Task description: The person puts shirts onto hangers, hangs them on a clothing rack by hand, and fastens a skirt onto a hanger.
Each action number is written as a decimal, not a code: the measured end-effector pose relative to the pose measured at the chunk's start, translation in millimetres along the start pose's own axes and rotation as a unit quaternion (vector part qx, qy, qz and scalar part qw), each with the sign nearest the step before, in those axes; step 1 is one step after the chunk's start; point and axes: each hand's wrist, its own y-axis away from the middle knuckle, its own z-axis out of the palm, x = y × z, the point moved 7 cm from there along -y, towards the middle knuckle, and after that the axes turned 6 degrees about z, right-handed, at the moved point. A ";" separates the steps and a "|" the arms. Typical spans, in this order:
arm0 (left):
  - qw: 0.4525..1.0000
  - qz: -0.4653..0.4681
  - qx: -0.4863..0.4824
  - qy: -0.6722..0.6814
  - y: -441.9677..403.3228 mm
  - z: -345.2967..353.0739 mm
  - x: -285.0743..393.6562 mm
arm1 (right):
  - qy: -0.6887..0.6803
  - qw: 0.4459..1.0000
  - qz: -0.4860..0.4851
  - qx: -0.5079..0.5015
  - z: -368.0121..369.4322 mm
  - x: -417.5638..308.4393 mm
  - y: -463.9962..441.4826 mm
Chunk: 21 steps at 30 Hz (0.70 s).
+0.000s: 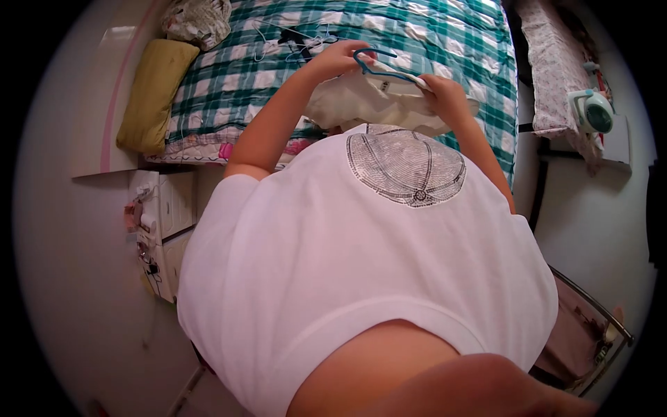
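Observation:
Both my arms reach forward over the bed. My left hand [340, 59] is closed around the upper part of a teal clothes hanger [379, 71], close to its hook. My right hand [447, 99] pinches the edge of a cream garment [347, 101] near the hanger's right end. The garment hangs in folds between my hands, with a small dark label inside it; its lower part is hidden behind my white shirt. Just past my left hand, light blue hangers [260, 50] and a black item [295, 43] lie on the quilt.
A green-and-white checked quilt [431, 31] covers the bed. An olive pillow [156, 97] and a patterned bundle [198, 22] lie at its left. A white cabinet [177, 201] stands at lower left. To the right are a floral cloth [552, 76], a small fan [596, 112] and a metal-framed chair [573, 326].

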 end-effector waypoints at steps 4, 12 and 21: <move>0.992 0.066 -0.105 -0.022 -5.4 8.7 13.3 | -0.008 1.000 -0.003 -0.027 1.0 -2.9 -0.2; 0.949 -0.065 -0.172 -0.255 2.5 8.1 -0.5 | -0.004 1.000 0.017 -0.018 -1.3 3.5 1.7; 0.989 0.023 -0.080 -0.123 14.4 8.3 8.2 | -0.071 0.990 0.113 -0.052 -2.3 26.2 -2.8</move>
